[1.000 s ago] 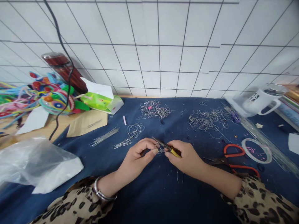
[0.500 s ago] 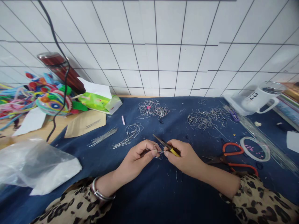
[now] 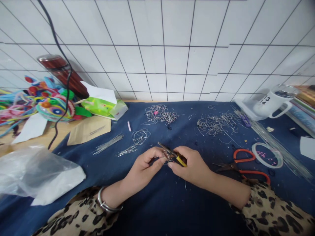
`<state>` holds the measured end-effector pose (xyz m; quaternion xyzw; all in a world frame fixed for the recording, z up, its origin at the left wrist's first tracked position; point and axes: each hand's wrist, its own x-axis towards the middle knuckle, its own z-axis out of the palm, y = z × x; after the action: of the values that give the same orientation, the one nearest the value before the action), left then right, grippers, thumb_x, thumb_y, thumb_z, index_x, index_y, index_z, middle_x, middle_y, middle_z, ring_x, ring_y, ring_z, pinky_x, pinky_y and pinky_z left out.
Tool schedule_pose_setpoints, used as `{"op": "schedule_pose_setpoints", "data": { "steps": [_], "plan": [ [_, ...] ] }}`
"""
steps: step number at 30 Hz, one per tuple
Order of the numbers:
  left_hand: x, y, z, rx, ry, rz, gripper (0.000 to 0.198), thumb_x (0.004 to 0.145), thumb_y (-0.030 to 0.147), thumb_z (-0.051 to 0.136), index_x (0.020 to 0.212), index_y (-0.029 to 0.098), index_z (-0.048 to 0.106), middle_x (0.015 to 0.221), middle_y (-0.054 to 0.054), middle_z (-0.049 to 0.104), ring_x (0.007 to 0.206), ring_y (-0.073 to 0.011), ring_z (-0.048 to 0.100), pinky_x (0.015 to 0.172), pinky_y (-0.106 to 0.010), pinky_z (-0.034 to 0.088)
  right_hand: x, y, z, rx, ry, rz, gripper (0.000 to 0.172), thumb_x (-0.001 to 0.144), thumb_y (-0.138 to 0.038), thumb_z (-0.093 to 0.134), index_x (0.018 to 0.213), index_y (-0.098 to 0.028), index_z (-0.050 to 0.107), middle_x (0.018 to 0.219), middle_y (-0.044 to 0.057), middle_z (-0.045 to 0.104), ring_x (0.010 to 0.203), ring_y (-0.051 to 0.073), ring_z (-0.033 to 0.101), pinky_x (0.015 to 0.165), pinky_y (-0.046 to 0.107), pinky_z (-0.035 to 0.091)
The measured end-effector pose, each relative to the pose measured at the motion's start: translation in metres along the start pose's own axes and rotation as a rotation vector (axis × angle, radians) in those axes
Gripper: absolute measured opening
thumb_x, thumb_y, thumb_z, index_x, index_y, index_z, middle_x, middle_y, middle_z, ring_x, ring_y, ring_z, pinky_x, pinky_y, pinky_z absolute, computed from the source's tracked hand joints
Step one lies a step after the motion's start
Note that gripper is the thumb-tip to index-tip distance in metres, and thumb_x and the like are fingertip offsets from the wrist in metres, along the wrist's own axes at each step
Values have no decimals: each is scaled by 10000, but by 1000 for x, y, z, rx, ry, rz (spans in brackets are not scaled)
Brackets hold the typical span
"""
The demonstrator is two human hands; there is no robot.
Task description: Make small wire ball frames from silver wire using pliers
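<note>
My left hand (image 3: 149, 165) pinches a small piece of bent silver wire (image 3: 168, 159) between thumb and fingertips. Close against it, my right hand (image 3: 192, 164) is closed around pliers with yellow handles (image 3: 181, 160); their dark jaws point up and to the left, past my left fingertips. My right thumb and finger are also at the wire, though their exact contact is hidden. Below my right hand a thin wire loop (image 3: 188, 186) lies on the dark blue cloth (image 3: 152, 209). Further left are a coil of wire (image 3: 140, 136) and short straight wires (image 3: 128, 150).
Red-handled scissors (image 3: 242, 164) and a white ring-shaped dish (image 3: 267, 155) lie to the right. Tangled wire piles (image 3: 216, 124) are behind my hands. A white mug (image 3: 275, 101) stands back right, a plastic bag (image 3: 41, 173) at left, and a red flask (image 3: 60, 73) back left.
My right hand has shifted slightly left, bringing its thumb and the pliers closer to my left fingertips. The wire is still in my left hand.
</note>
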<state>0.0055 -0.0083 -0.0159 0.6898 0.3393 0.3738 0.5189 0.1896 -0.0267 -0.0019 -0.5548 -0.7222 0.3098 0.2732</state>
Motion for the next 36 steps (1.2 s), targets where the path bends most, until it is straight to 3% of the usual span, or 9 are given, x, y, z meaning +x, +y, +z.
{"op": "schedule_pose_setpoints", "data": {
  "steps": [11,31,36],
  "plan": [
    [0,-1,1,27,-1,8,49,864,174,519,846,166,564,921,-58,625,878,-168,584,807,-306,457,-1,1,3,-22,12,-25,66,754,-240,537,792,-196,568,684,-25,521,639,115,463,590,232,327],
    [0,4,6,18,71,5,68,847,189,548,795,161,582,898,-63,601,877,-180,566,806,-309,441,-2,9,6,-45,53,-73,35,747,-172,479,737,-191,507,677,-23,516,621,109,468,590,222,333],
    [-1,2,4,-50,47,-71,85,860,199,534,809,164,593,868,-58,630,857,-181,580,796,-313,446,-3,10,7,0,48,-106,48,765,-170,470,741,-190,507,665,-26,496,622,109,457,590,220,333]
  ]
}}
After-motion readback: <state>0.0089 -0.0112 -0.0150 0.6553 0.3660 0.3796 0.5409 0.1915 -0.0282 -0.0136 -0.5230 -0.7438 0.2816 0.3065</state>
